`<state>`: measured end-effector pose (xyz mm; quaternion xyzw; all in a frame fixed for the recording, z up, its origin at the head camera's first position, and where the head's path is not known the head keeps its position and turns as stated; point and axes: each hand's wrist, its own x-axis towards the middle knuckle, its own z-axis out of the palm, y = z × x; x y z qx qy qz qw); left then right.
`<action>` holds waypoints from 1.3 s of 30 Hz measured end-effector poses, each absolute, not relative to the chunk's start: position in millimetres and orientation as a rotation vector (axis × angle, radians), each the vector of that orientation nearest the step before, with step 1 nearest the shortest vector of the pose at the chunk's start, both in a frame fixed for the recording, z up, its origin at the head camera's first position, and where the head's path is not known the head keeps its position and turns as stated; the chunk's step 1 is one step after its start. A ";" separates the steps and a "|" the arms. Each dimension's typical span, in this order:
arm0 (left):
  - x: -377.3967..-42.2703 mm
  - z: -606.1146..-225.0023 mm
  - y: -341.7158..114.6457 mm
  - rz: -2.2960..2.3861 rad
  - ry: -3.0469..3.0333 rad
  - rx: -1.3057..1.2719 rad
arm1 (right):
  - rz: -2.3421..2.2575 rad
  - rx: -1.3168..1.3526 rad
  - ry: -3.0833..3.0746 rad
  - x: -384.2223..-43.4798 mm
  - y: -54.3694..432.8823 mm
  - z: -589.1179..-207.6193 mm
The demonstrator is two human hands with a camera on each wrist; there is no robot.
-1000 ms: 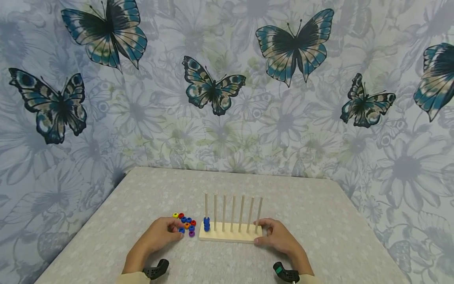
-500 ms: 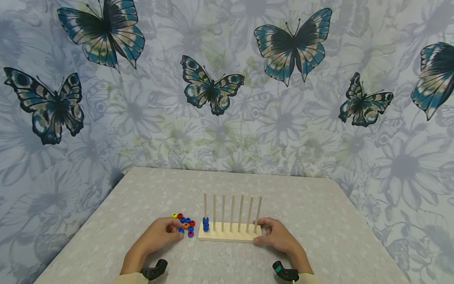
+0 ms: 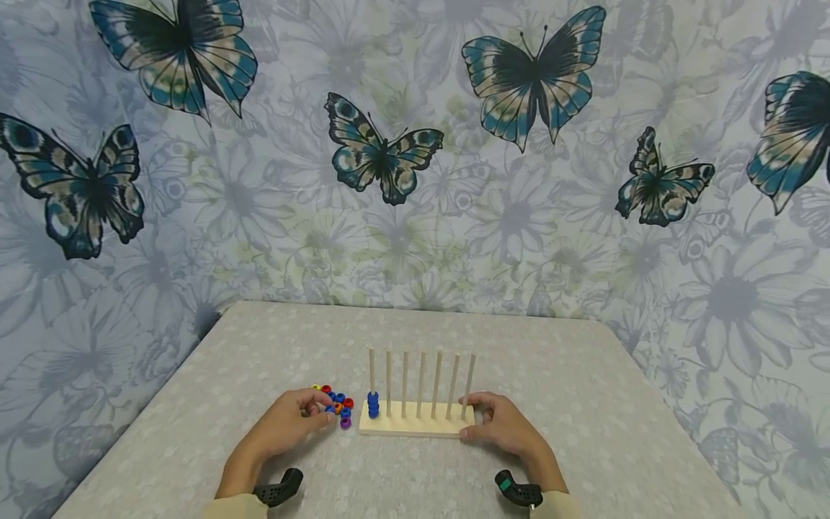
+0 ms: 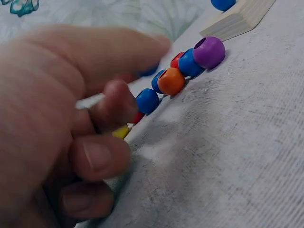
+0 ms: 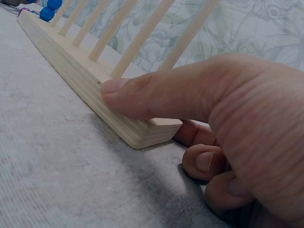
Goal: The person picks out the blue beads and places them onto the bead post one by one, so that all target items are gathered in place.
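Observation:
Between the thumb and index finger of my left hand (image 3: 295, 419) a blue bead (image 4: 149, 71) is pinched, mostly covered by the thumb in the left wrist view. Just beyond lie several loose beads, among them a purple bead (image 4: 210, 52) and an orange bead (image 4: 171, 81). My right hand (image 3: 502, 424) grips the right end of a wooden peg stand (image 3: 415, 425), its thumb along the front edge and fingers behind. Upright pegs stand in a row on it. Blue beads (image 3: 372, 405) are stacked on the leftmost peg; the other pegs bear none.
A pale patterned cloth covers the table (image 3: 402, 476). Behind it rises a wall with butterfly and flower prints (image 3: 389, 245). Red beads (image 3: 349, 403) and a partly hidden yellow bead (image 4: 121, 131) are in the loose group left of the stand.
The left hand has raised the blue bead slightly away from the loose group. The right hand keeps its hold on the stand. The head view has shifted a little.

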<state>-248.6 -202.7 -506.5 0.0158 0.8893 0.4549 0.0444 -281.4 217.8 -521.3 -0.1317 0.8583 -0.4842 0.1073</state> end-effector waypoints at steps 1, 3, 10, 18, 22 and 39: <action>-249.3 -505.6 -202.0 1.408 2.727 0.047 | -1.426 -0.388 2.529 -281.4 217.9 -520.9; -250.2 -504.0 -200.8 1.432 2.766 0.044 | -1.437 -0.381 2.523 -281.2 217.7 -520.0; -249.6 -495.2 -200.1 1.515 2.893 -0.094 | -1.468 -0.367 2.515 -278.4 214.4 -516.4; -249.9 -484.7 -194.4 1.525 3.048 -0.082 | -1.441 -0.411 2.533 -284.2 219.1 -516.8; -250.5 -479.8 -189.8 1.577 3.092 0.002 | -1.461 -0.418 2.535 -285.6 220.2 -513.8; -242.3 -456.4 -185.5 1.631 3.286 0.187 | -1.449 -0.409 2.507 -282.6 218.8 -520.7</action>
